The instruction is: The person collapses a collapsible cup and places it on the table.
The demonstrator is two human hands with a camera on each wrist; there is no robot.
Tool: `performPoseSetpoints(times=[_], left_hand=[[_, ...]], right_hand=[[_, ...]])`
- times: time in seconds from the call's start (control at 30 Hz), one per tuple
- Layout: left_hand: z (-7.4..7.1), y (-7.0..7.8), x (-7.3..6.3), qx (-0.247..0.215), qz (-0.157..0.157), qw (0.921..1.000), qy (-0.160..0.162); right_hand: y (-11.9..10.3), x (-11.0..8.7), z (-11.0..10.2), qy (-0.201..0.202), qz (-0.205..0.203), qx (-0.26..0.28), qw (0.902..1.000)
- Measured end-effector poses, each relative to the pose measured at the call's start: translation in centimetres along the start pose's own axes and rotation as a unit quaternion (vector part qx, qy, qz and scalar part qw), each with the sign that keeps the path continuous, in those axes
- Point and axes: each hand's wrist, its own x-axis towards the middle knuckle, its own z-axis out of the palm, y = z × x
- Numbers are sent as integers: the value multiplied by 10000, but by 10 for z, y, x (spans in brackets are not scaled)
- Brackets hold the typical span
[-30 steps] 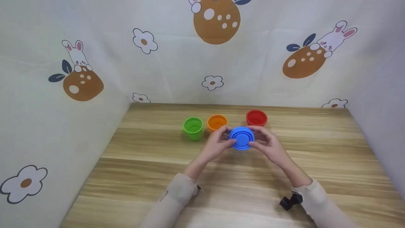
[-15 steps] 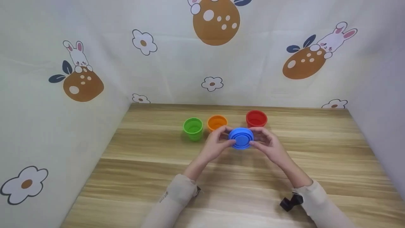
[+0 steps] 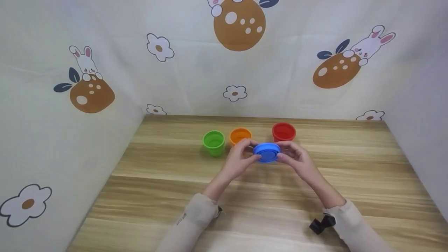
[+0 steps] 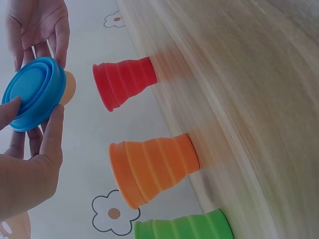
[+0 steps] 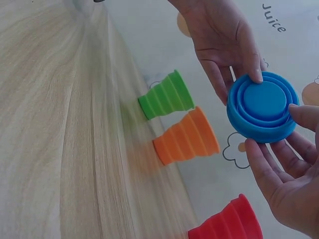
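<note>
A blue collapsible cup, folded flat into rings, is held above the table between both hands. My left hand pinches its left side, thumb on the ringed face and fingers at the rim. On the opposite side my right hand grips it the same way. In the left wrist view the folded blue cup is tilted, and the right wrist view shows the blue cup's round face and nested rings. Behind the hands stand an orange cup, partly covered by the left hand, and a red cup.
A green cup, extended and upright, stands left of the orange one. The wooden table meets a patterned cloth wall at the back and sides. Black wrist gear hangs by the right sleeve.
Both hands have tipped the blue cup, so its ringed face looks narrower in the head view and more of its rim shows. The other cups have stayed in place.
</note>
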Motion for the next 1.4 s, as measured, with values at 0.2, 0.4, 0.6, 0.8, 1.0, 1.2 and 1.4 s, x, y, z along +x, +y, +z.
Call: performPoseSetpoints(times=[0.2,0.4,0.6,0.8,1.0,1.2,1.4], left_hand=[[1,3,0,170,83,9998,66],[2,4,-1,366,207,9990,172],[3,3,-2,442,317,9982,261],[4,3,-3,616,373,9972,176],[5,0,-3,628,403,9972,48],[5,1,-2,589,302,9974,278],[4,0,0,567,-221,9971,450]], right_hand=[[1,0,0,38,40,154,9999],[1,1,-1,17,288,138,9995],[0,1,-3,-187,636,167,9977],[0,1,-4,-530,1018,273,9930],[1,1,-6,-671,1238,496,9888],[-1,2,-3,-361,1101,473,9921],[-2,3,-1,125,979,262,9948]])
